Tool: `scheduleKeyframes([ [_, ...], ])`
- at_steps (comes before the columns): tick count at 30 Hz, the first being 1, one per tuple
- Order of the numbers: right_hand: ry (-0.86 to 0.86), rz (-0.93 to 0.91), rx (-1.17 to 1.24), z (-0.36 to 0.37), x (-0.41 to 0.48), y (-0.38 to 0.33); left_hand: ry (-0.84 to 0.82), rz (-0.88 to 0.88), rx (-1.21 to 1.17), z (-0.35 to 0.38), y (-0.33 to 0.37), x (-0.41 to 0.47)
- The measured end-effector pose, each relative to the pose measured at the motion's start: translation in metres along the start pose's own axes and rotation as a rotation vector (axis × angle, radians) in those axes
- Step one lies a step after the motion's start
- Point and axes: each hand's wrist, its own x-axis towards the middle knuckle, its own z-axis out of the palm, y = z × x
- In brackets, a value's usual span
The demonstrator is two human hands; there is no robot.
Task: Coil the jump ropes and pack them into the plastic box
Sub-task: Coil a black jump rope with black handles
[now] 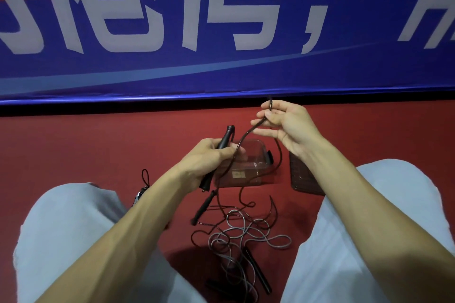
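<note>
Grey-trousered knees (73,229) flank red carpet (98,142) (blue banner (221,76) behind).

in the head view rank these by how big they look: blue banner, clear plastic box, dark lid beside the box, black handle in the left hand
1. blue banner
2. clear plastic box
3. dark lid, partly hidden by the right arm, so unsure against the box
4. black handle

Dark brown rope (248,134), grey rope (246,231), black handles (225,139), red floor (98,150), seemingly clear box (246,170).
</note>
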Motion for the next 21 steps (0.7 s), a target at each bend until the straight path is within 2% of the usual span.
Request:
scheduleKeyframes([
  [3, 0.057, 0.007, 0.074, -0.002, 0.003, 0.001, -0.021, 0.026, -0.073, -0.001, 0.006, -0.004],
  [7, 0.096, 0.040, 0.194, -0.001, 0.004, 0.004, -0.033, 0.067, -0.041, -0.003, 0.008, -0.006],
  [11, 0.101, 0.048, 0.253, 0.004, 0.003, 0.012, 0.046, 0.120, -0.184, 0.003, 0.011, -0.006],
  [14, 0.035, 0.070, 0.059, 0.009, 0.003, 0.019, 0.132, 0.163, -0.291, 0.003, 0.015, -0.005],
  [21, -0.299, 0.160, -0.524, 0.019, -0.005, 0.040, 0.243, 0.211, -0.637, -0.003, 0.029, -0.003],
])
